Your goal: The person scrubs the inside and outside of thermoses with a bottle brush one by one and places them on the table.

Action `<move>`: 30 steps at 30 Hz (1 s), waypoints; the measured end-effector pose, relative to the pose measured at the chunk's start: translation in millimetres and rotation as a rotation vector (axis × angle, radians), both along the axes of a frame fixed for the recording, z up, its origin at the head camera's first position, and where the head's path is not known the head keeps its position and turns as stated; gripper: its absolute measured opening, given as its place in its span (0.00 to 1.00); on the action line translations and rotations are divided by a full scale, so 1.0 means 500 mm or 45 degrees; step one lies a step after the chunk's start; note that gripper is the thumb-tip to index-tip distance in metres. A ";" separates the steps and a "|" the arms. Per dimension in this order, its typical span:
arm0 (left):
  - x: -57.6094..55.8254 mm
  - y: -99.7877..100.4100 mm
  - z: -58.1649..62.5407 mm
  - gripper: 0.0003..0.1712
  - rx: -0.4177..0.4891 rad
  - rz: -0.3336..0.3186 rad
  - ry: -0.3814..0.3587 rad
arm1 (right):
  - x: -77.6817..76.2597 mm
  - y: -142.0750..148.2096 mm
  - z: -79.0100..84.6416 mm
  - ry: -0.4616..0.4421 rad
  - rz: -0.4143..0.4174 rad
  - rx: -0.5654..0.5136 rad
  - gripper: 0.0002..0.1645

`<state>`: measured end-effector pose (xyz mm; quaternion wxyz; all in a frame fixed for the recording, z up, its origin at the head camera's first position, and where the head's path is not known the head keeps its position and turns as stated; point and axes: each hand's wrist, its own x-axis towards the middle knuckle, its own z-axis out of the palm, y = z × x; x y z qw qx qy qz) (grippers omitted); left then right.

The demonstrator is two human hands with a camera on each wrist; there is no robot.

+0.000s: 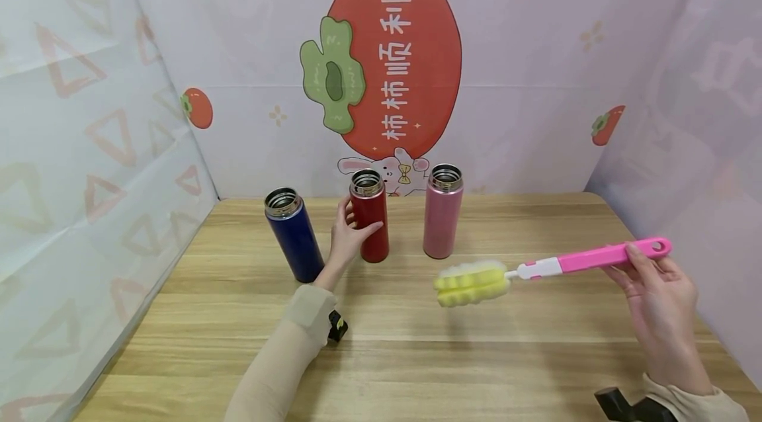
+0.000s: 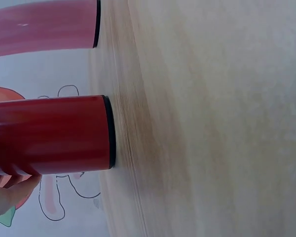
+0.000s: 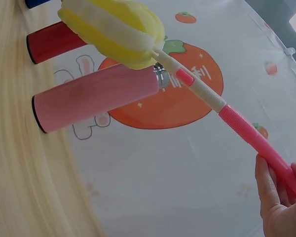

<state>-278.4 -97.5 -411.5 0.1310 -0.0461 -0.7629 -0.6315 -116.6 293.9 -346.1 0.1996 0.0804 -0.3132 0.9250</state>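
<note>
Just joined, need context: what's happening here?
A person's right hand holds a sponge brush by its pink handle, the yellow-and-white head raised over the table. The left hand grips the red bottle, which stands between the blue bottle and the pink bottle. All three are uncapped; the brush is in none.

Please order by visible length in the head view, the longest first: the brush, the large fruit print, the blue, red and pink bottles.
1. Brush
2. Large fruit print
3. Unranked: blue bottle, red bottle, pink bottle; they look close in length, and the blue one stands nearer the camera.
</note>
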 end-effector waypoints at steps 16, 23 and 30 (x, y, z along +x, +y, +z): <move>0.117 0.026 0.070 0.45 -0.072 -0.112 -0.022 | -0.020 -0.006 0.049 -0.063 -0.031 -0.015 0.08; 0.138 0.027 0.053 0.46 -0.065 -0.183 -0.011 | -0.033 -0.009 0.084 0.000 0.029 -0.110 0.09; 0.167 0.034 0.039 0.46 -0.081 -0.253 0.004 | -0.041 -0.004 0.108 -0.012 0.083 -0.162 0.09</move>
